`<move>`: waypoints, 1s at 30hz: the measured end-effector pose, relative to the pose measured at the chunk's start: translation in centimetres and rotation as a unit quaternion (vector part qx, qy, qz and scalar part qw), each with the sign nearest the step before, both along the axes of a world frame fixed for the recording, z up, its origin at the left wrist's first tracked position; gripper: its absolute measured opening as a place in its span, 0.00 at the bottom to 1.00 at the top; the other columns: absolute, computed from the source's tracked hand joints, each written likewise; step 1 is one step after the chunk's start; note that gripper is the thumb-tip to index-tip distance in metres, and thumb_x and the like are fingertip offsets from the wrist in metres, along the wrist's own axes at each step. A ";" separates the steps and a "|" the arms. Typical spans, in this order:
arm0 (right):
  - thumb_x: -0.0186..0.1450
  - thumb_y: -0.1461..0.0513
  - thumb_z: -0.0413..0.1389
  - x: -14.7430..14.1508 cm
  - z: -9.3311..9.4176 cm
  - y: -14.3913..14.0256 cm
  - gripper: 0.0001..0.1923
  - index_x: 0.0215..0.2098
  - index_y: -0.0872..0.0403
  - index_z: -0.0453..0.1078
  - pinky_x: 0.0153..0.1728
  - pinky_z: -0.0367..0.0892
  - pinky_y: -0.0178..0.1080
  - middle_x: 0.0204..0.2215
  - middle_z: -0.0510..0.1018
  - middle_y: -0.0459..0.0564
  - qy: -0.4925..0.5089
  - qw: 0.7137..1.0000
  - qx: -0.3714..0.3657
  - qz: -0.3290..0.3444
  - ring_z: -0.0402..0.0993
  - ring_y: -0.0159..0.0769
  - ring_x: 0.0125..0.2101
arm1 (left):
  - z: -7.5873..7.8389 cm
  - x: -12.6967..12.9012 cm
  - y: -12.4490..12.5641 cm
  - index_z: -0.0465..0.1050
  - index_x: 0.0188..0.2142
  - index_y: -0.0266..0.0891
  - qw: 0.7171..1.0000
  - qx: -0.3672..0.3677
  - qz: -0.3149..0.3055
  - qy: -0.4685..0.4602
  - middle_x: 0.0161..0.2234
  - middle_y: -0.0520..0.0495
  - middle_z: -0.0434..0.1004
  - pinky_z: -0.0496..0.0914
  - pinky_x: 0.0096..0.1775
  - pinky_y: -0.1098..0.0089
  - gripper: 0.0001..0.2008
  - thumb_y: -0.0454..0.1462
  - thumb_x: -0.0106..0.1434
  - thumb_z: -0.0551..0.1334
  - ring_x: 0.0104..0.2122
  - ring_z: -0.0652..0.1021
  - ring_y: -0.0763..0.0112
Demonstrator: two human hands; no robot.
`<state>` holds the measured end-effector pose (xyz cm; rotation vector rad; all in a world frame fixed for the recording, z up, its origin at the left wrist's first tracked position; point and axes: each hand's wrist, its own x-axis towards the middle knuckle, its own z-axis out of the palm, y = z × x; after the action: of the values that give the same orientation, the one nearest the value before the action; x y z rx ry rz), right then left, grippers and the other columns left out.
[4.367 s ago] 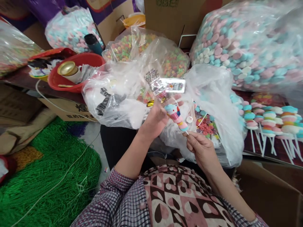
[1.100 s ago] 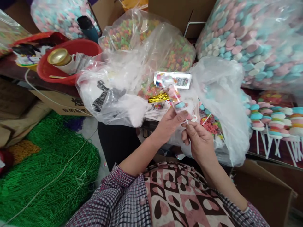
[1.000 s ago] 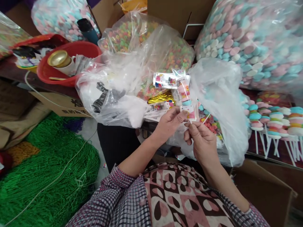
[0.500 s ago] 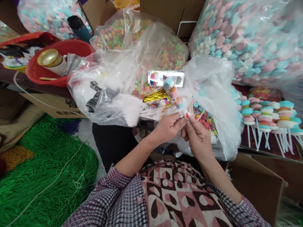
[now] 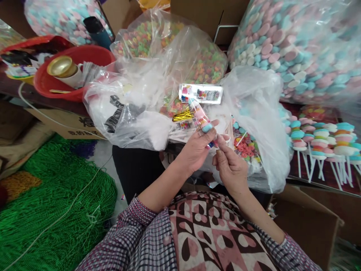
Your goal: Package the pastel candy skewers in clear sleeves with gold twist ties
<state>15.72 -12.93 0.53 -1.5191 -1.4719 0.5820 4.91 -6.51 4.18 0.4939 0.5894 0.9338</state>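
My left hand (image 5: pixel 196 150) is closed round the lower part of a marshmallow candy skewer (image 5: pixel 200 116) in a clear printed wrapper, its pink and pale blue pieces showing above the thumb. The skewer tilts up and to the left. Close beside it, my right hand (image 5: pixel 232 165) pinches the gathered lower end of the wrapper; the fingertips hide most of that spot. Gold twist ties (image 5: pixel 182 115) lie just beyond my left hand, near a stack of printed wrappers (image 5: pixel 208 94).
Finished-looking marshmallow skewers (image 5: pixel 321 139) lie at right. An open plastic bag (image 5: pixel 265 113) holds coloured candy rings (image 5: pixel 246 146). Large marshmallow bags (image 5: pixel 299 49) and gummy bags (image 5: pixel 207 64) stand behind. A red basin (image 5: pixel 42 84) is at left, green cords (image 5: pixel 56 203) on the floor.
My left hand has shifted up along the wrapped skewer and now grips its lower part. The skewer has moved slightly down and left, and my hands are a little further apart.
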 end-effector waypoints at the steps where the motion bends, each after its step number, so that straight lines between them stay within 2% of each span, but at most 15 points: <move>1: 0.71 0.58 0.50 -0.1 0.3 0.0 0.15 0.49 0.53 0.75 0.21 0.64 0.34 0.19 0.72 0.40 0.007 1.000 -0.012 -0.003 0.66 0.28 0.16 | 0.0 0.1 -0.1 0.71 0.55 0.40 1.000 0.000 -0.002 -0.001 0.23 0.52 0.74 0.64 0.22 0.75 0.25 0.44 0.60 0.68 0.30 0.78 0.66; 4: 0.70 0.54 0.53 0.7 1.6 0.2 0.13 0.38 0.52 0.77 0.21 0.64 0.34 0.17 0.72 0.41 0.028 0.997 -0.057 0.044 0.66 0.29 0.16 | -0.2 -0.3 -0.1 0.74 0.50 0.38 1.000 0.020 -0.015 0.011 0.19 0.54 0.68 0.61 0.19 0.75 0.21 0.47 0.61 0.66 0.27 0.77 0.67; 6: 0.67 0.52 0.56 2.2 2.8 0.5 0.13 0.32 0.50 0.77 0.23 0.65 0.35 0.18 0.73 0.42 0.033 0.993 -0.079 0.080 0.68 0.30 0.18 | -0.4 -0.8 0.0 0.76 0.41 0.37 0.998 0.049 -0.008 0.027 0.19 0.54 0.68 0.67 0.24 0.73 0.16 0.47 0.62 0.66 0.28 0.77 0.68; 8: 0.66 0.52 0.59 4.0 3.9 0.9 0.12 0.31 0.49 0.78 0.27 0.67 0.37 0.21 0.76 0.45 0.070 0.994 -0.069 0.040 0.70 0.32 0.21 | -0.5 -1.2 -0.1 0.75 0.31 0.37 0.997 0.075 -0.015 0.026 0.18 0.53 0.68 0.70 0.33 0.71 0.15 0.47 0.62 0.66 0.29 0.77 0.70; 10: 0.64 0.51 0.61 5.3 4.8 1.4 0.11 0.38 0.47 0.80 0.33 0.70 0.41 0.27 0.79 0.48 0.180 0.982 -0.053 0.004 0.74 0.35 0.28 | -0.3 -1.1 -0.7 0.72 0.26 0.37 0.991 0.083 -0.099 -0.012 0.17 0.54 0.64 0.70 0.36 0.69 0.17 0.48 0.59 0.68 0.26 0.76 0.71; 11: 0.61 0.48 0.63 5.6 5.2 1.6 0.16 0.43 0.47 0.79 0.36 0.71 0.43 0.31 0.81 0.51 0.241 0.968 -0.065 0.017 0.77 0.38 0.32 | -0.2 -0.8 -1.1 0.70 0.25 0.38 0.982 0.080 -0.167 -0.045 0.16 0.55 0.62 0.70 0.34 0.67 0.19 0.50 0.57 0.69 0.23 0.74 0.71; 13: 0.52 0.40 0.65 5.5 5.5 1.9 0.34 0.52 0.46 0.76 0.38 0.73 0.47 0.38 0.82 0.55 0.328 0.929 -0.136 0.107 0.79 0.44 0.38 | 0.0 -0.1 -2.3 0.67 0.23 0.39 0.940 0.077 -0.312 -0.113 0.15 0.57 0.57 0.70 0.30 0.65 0.23 0.56 0.53 0.69 0.18 0.70 0.72; 15: 0.45 0.34 0.65 4.7 5.4 1.8 0.46 0.55 0.46 0.72 0.36 0.73 0.49 0.37 0.83 0.56 0.358 0.886 -0.213 0.202 0.80 0.47 0.38 | 0.1 0.7 -3.3 0.63 0.23 0.41 0.916 0.082 -0.369 -0.136 0.15 0.58 0.54 0.65 0.23 0.67 0.27 0.59 0.50 0.69 0.15 0.64 0.74; 16: 0.45 0.34 0.65 4.2 5.3 1.8 0.45 0.55 0.46 0.72 0.34 0.73 0.49 0.33 0.82 0.53 0.370 0.873 -0.224 0.226 0.81 0.47 0.36 | 0.0 0.9 -3.6 0.63 0.23 0.41 0.916 0.088 -0.370 -0.127 0.15 0.58 0.53 0.63 0.20 0.68 0.27 0.60 0.49 0.68 0.14 0.62 0.76; 18: 0.50 0.40 0.66 3.2 5.0 1.6 0.34 0.51 0.44 0.73 0.36 0.74 0.50 0.25 0.79 0.46 0.400 0.867 -0.190 0.228 0.80 0.44 0.33 | 0.1 0.8 -3.7 0.62 0.23 0.42 0.929 0.110 -0.344 -0.079 0.15 0.58 0.51 0.62 0.19 0.69 0.28 0.62 0.52 0.65 0.13 0.59 0.77; 21: 0.56 0.50 0.68 2.0 4.4 1.8 0.19 0.42 0.45 0.73 0.43 0.75 0.52 0.22 0.75 0.43 0.414 0.892 -0.106 0.148 0.80 0.43 0.36 | 0.2 0.0 -2.9 0.68 0.26 0.42 0.939 0.213 -0.246 0.112 0.17 0.55 0.58 0.71 0.28 0.65 0.22 0.56 0.63 0.58 0.18 0.66 0.72; 23: 0.56 0.53 0.68 1.4 4.1 2.1 0.16 0.39 0.47 0.72 0.46 0.74 0.51 0.27 0.77 0.44 0.385 0.917 -0.060 0.082 0.80 0.43 0.38 | 0.3 -0.5 -2.3 0.73 0.36 0.43 0.902 0.291 -0.131 0.290 0.24 0.50 0.70 0.73 0.39 0.61 0.12 0.47 0.66 0.58 0.26 0.72 0.67; 25: 0.57 0.53 0.68 1.1 4.0 2.5 0.15 0.37 0.48 0.71 0.47 0.74 0.50 0.34 0.79 0.47 0.347 0.937 -0.023 0.030 0.80 0.43 0.40 | 0.2 -0.9 -2.0 0.73 0.44 0.44 0.860 0.325 -0.049 0.390 0.32 0.47 0.76 0.71 0.43 0.60 0.10 0.41 0.65 0.58 0.32 0.74 0.64; 27: 0.57 0.51 0.67 1.2 4.2 2.9 0.15 0.36 0.49 0.72 0.44 0.75 0.50 0.37 0.80 0.50 0.313 0.949 -0.027 0.033 0.80 0.44 0.41 | 0.0 -1.3 -1.9 0.72 0.44 0.44 0.880 0.305 -0.053 0.361 0.31 0.48 0.74 0.71 0.39 0.63 0.10 0.42 0.66 0.58 0.29 0.73 0.67; 30: 0.56 0.49 0.68 2.0 4.8 3.5 0.15 0.32 0.48 0.73 0.38 0.76 0.49 0.40 0.81 0.51 0.299 0.947 -0.066 0.102 0.80 0.46 0.39 | -0.2 -2.0 -1.8 0.68 0.35 0.43 0.948 0.214 -0.164 0.170 0.20 0.56 0.58 0.69 0.29 0.68 0.14 0.50 0.67 0.55 0.18 0.62 0.74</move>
<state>17.75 -9.41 5.29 -1.1434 -1.1292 1.1704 2.94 -8.31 3.99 1.1258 0.5893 0.6575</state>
